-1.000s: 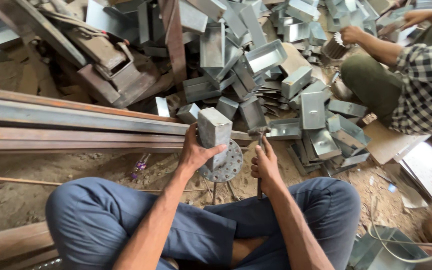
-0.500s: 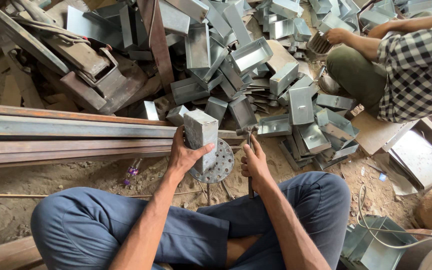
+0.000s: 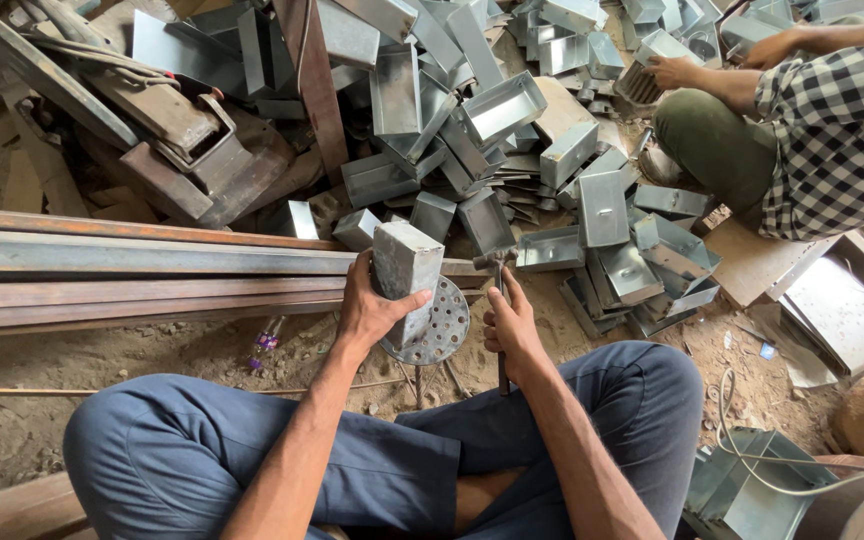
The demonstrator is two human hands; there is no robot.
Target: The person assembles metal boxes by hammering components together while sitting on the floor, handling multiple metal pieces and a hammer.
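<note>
Since a moment ago the seated person has drawn a little closer over the work, but the grips look unchanged: the left hand stays wrapped around an upright grey sheet-metal box, standing on a round perforated steel plate that sits on thin legs in the dirt between the knees, while the right hand is closed on the handle of a hammer whose head rests just beside the box. The hands are apart, each clamped on its own thing. I judge this the shaping step, box steadied on the plate; the next blow calls for a firm left-hand hold and a short, well-aimed lift. No labels or signs show anywhere. Beyond the long rusty steel beams lies a heap of like grey metal boxes, and at the upper right a co-worker in a checked shirt reaches into it.
</note>
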